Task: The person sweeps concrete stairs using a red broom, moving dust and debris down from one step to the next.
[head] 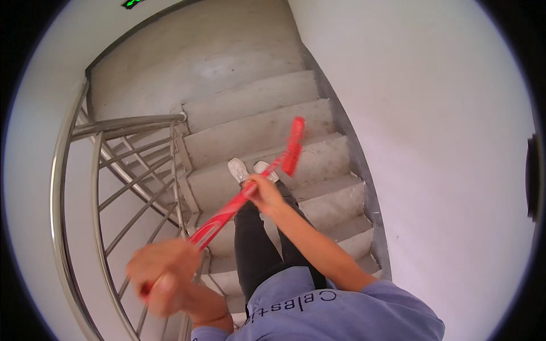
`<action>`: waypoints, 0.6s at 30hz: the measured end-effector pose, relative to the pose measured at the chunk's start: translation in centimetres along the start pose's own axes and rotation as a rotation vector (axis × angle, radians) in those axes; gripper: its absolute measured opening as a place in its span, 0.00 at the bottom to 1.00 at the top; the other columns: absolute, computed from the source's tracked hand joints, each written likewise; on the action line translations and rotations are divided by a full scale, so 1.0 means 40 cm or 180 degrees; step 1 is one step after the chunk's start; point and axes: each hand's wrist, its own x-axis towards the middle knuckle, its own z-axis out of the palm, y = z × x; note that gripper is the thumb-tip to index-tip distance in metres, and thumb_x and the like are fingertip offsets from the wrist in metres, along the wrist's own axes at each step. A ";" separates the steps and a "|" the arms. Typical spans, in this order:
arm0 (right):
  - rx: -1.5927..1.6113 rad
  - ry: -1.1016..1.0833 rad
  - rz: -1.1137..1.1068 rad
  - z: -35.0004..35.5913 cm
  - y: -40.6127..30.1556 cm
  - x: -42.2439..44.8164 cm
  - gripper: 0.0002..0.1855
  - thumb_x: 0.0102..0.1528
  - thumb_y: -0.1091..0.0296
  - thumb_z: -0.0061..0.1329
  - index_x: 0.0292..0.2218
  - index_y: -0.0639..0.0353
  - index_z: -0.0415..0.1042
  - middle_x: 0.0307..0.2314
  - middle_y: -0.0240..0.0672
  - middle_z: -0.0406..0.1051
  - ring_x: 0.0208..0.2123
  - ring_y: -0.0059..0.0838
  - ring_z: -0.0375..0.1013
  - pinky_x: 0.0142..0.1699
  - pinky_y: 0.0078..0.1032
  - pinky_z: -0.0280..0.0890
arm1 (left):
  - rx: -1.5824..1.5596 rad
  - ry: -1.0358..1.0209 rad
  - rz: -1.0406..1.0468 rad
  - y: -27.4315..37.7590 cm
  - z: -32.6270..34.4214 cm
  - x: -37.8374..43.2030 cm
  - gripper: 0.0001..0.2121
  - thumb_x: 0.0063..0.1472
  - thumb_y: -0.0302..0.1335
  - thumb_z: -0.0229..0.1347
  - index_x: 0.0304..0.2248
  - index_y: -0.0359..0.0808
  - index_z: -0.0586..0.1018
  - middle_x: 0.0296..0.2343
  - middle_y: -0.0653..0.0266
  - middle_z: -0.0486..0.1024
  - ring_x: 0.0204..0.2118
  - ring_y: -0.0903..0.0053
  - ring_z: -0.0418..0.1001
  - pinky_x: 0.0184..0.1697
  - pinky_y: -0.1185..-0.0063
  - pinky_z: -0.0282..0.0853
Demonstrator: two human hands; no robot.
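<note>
A red broom (226, 212) slants across the view, its bristled head (294, 147) blurred above the concrete steps near the wall side. Around the upper end of the handle, at the lower left, my left hand (164, 273) is closed, blurred and close to the camera. My right hand (263, 194) grips the handle farther down, in front of my shoes. Whether the bristles touch a step cannot be told.
Concrete stairs (256, 114) lead to a landing (200, 55) at the top of the view. A metal railing (98, 187) runs along the left, close to my left hand. On the right stands a white wall (435, 149) with a dark skirting. My feet in pale shoes (238, 168) are on a step.
</note>
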 end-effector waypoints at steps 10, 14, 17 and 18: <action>-0.1027 0.0624 -0.0912 0.086 -0.077 0.113 0.12 0.42 0.60 0.44 0.19 0.59 0.60 0.15 0.33 0.64 0.17 0.26 0.65 0.23 0.24 0.62 | -0.0073 0.0868 -0.0212 -0.077 -0.104 -0.037 0.17 0.48 0.31 0.39 0.07 0.34 0.58 0.05 0.62 0.55 0.09 0.76 0.52 0.16 0.77 0.50; -0.1498 0.1071 -0.1043 -0.060 -0.182 0.258 0.09 0.44 0.64 0.42 0.23 0.61 0.60 0.15 0.33 0.63 0.18 0.24 0.64 0.24 0.23 0.61 | -0.0565 0.1061 -0.0759 -0.342 -0.025 -0.090 0.13 0.46 0.30 0.40 0.10 0.30 0.63 0.10 0.60 0.59 0.18 0.72 0.60 0.37 0.71 0.55; -0.0351 0.1258 -0.0614 -0.113 -0.207 0.338 0.08 0.46 0.67 0.36 0.23 0.62 0.57 0.14 0.34 0.61 0.18 0.26 0.63 0.23 0.24 0.60 | -0.0900 0.1026 -0.1029 -0.479 0.011 -0.106 0.11 0.44 0.27 0.42 0.09 0.31 0.59 0.09 0.64 0.57 0.17 0.76 0.59 0.38 0.74 0.53; -0.0357 0.1264 -0.0594 -0.129 -0.198 0.361 0.08 0.46 0.67 0.36 0.23 0.62 0.57 0.14 0.34 0.61 0.18 0.26 0.63 0.23 0.24 0.60 | -0.0892 0.1041 -0.1042 -0.504 0.003 -0.102 0.11 0.44 0.27 0.42 0.09 0.31 0.59 0.09 0.64 0.57 0.17 0.76 0.59 0.38 0.74 0.53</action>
